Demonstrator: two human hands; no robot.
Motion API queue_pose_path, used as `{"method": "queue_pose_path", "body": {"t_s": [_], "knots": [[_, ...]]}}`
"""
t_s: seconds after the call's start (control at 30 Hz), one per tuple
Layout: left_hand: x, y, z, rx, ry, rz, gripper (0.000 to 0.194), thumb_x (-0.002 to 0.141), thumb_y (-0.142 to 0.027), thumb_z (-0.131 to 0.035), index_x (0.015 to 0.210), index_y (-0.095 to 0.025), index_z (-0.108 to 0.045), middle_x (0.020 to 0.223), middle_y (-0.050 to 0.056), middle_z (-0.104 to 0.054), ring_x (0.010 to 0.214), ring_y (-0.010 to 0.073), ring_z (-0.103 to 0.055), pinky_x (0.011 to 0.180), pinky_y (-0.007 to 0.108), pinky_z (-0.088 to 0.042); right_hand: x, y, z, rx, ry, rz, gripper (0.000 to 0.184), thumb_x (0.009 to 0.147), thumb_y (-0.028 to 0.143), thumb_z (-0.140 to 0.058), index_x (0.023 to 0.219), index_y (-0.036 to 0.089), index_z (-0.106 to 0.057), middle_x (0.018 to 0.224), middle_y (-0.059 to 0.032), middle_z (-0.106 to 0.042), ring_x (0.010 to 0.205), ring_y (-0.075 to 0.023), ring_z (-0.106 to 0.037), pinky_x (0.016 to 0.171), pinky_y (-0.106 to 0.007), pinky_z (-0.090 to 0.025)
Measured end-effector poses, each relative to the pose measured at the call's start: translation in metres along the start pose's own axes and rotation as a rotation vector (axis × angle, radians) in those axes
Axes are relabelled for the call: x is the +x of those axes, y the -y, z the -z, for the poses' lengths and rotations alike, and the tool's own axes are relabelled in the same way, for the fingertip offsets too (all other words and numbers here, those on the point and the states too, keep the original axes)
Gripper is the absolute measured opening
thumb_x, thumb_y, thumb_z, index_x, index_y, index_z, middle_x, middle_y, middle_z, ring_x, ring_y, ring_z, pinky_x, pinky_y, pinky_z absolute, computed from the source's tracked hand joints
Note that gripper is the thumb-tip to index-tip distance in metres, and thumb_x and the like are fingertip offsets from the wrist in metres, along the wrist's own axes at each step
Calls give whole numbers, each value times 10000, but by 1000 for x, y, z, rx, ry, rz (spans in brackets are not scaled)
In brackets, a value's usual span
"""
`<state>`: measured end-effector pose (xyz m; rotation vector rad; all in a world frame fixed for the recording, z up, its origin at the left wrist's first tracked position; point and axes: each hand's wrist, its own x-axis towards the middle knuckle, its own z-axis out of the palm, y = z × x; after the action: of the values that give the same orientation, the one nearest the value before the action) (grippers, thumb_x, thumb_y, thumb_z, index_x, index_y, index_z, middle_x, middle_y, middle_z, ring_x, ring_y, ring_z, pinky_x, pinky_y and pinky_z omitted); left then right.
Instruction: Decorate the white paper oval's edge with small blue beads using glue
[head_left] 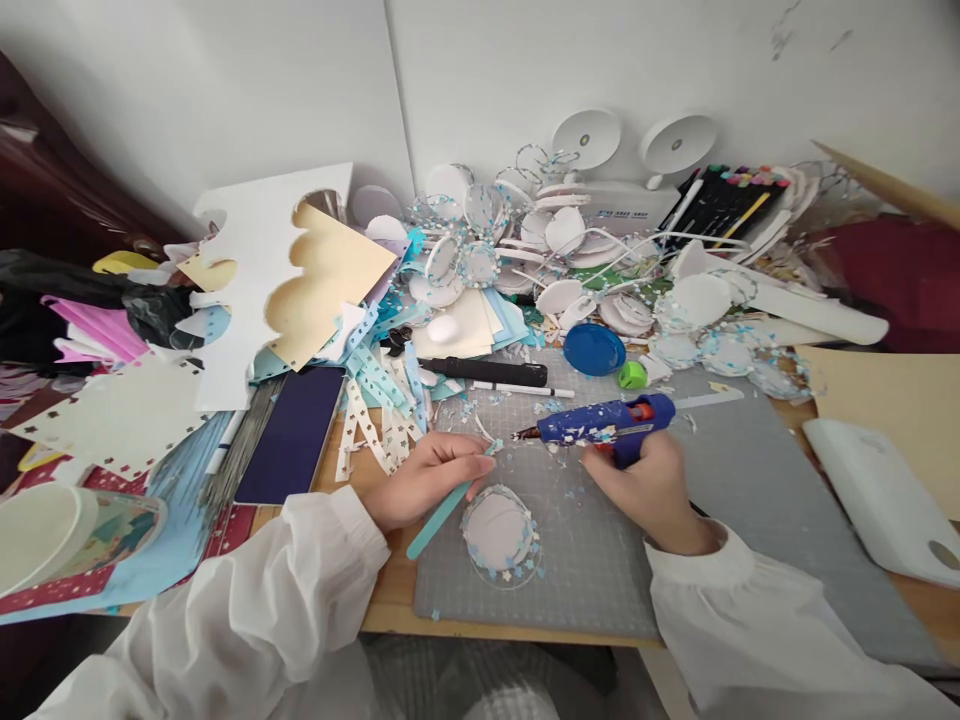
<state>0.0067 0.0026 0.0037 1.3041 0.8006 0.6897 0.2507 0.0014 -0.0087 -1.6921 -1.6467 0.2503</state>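
In my right hand [645, 490] is a blue hot glue gun [592, 422], its nozzle pointing left and its body flecked with paper bits. My left hand [435, 475] is closed on teal tweezers [442, 515]. Their tip lies close to a tiny pale blue star [498, 445], near the nozzle; I cannot tell if they grip it. Below both hands, a white disc [501, 530] edged with a wire ring of small blue and white stars lies on the grey cutting mat [600, 570].
Many white discs and star-trimmed wire rings [480, 265] are heaped against the wall. Punched paper strips [375, 400], a black pen [487, 372] and a blue lid [594, 349] lie beyond my hands. At the left are a phone [291, 435] and a plastic tub [82, 535].
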Motion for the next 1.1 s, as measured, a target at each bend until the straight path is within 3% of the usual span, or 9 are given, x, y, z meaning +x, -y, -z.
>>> {"method": "queue_pose_path", "body": {"t_s": [0.27, 1.1], "knots": [[0, -2, 0, 16, 14, -2, 412, 865, -314, -527, 488, -151, -497, 564, -18, -437, 553, 104, -416, 579, 251, -314, -1, -1, 0, 2, -31, 151, 281, 602, 272, -521, 430, 255, -300, 330, 51, -340, 316, -96, -338, 356, -247, -296], [0, 0, 1, 65, 23, 0, 428, 866, -356, -533, 489, -156, -500, 558, -10, -445, 556, 112, -417, 585, 249, -337, -2, -6, -2, -47, 3, 210, 267, 646, 278, -524, 454, 242, -342, 336, 47, -382, 313, -113, -386, 370, -252, -304]]}}
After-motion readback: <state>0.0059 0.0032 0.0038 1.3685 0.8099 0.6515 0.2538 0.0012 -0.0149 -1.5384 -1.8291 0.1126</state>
